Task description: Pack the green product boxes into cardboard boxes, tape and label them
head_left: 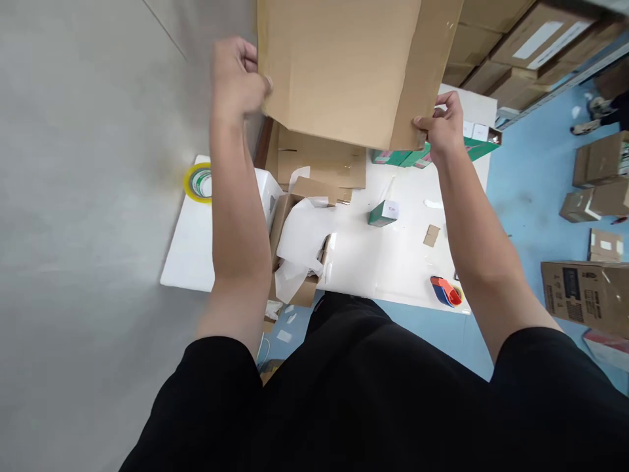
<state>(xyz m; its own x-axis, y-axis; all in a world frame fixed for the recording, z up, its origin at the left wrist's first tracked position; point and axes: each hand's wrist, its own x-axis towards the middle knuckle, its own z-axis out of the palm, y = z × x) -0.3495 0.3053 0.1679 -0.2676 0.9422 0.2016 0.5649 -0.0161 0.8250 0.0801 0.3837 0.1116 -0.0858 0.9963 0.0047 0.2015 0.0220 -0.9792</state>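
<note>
A large brown cardboard sheet point(344, 72), creased near its right side, is held up over the far part of the table. My left hand point(240, 77) grips its left edge, with fingers curled and thumb pressed against the board. At the lower right corner my right hand point(445, 124) pinches the cardboard between thumb and fingers. Whether the sheet is one flap of a bigger carton cannot be seen, since its top runs out of view. Behind and below it, a row of green boxes point(413, 157) is partly hidden.
On the white table point(358, 255) stand a small green box point(383, 214), a cardboard scrap point(431, 235) and an orange-blue tape dispenser point(446, 292). An open carton point(279, 229) holds white paper point(304, 229). A yellow tape roll point(198, 183) lies left. Cartons point(584, 295) stand on the blue floor.
</note>
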